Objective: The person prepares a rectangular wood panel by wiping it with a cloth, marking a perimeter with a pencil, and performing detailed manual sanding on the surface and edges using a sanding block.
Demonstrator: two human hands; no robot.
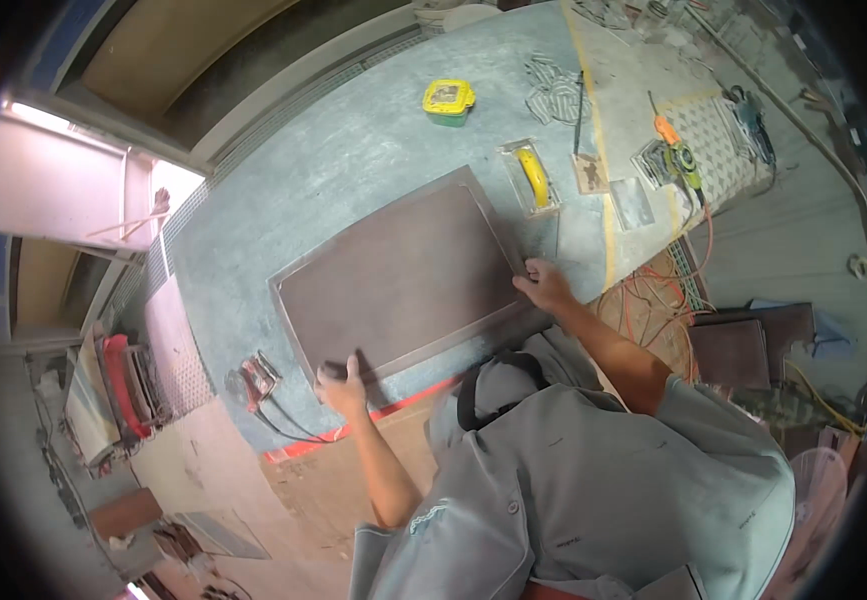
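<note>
A flat, dark brown rectangular panel (403, 275) with a pale line along its borders lies at a slant on the blue-grey table (253, 210). My left hand (343, 388) grips its near left corner, thumb on the upper face. A small dark patch shows by these fingers; I cannot tell what it is. On the panel's right edge, my right hand (545, 287) is closed, with the fingertips partly hidden. Left of my left hand lies a small red and grey power sander (255, 382) with a dark hose. Beyond the panel's right end rests a hand sander with a yellow handle (531, 178).
A yellow-lidded green tub (449, 100) and a crumpled striped cloth (553, 92) lie at the far side. To the right are an orange and green power tool (681, 160) and tangled cords (650, 300). Brown panels (731, 352) are stacked lower right.
</note>
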